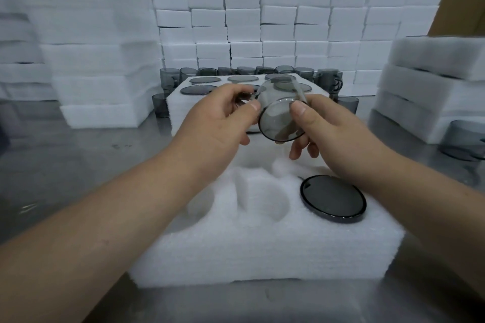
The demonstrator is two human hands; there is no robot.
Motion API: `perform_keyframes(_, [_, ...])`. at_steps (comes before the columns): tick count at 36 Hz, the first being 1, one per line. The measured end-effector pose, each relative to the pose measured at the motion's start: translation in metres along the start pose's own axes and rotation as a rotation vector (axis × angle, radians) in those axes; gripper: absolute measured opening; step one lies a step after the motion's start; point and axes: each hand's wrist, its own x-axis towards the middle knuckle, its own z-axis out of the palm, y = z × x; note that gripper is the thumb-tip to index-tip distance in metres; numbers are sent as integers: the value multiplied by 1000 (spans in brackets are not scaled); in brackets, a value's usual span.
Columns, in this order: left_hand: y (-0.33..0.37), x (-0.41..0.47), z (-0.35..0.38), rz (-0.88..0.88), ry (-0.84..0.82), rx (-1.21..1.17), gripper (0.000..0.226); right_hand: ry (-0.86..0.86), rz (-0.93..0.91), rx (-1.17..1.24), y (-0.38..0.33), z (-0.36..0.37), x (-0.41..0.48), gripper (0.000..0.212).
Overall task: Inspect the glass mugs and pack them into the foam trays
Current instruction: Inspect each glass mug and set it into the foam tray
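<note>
Hands meet above the near tray [236, 244], holding one smoky glass mug [280, 118] in the air between them. The mug lies tipped on its side, its round base facing the camera and its mouth pointing away. The left hand [220, 118] pinches it at the left side, thumb on top and fingers curled behind, at what looks like the handle. The right hand [333, 134] grips the base rim, thumb pressed on the upper edge and fingers curled underneath.

The near tray sits on the steel table [52, 160], right below the hands. Its front right pocket holds a packed mug [332, 199], base up, and the two pockets to the left of it are open hollows.

Behind the hands stands the far tray [178, 110], its pockets filled with mugs seated base up. Loose mugs [170, 77] stand on the table around its back and sides.

Foam stacks [105, 73] rise at the left and right, and a wall of white blocks [278, 16] closes the back.
</note>
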Motion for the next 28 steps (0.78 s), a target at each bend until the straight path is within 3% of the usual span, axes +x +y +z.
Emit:
perform_keyframes(17, [-4,1,0,-13,52,65,19,-15,3,102,4,1,2,33])
perform_keyframes(28, [-2,1,-1,-100,110,-89,24,-7,15,89,5,1,4,39])
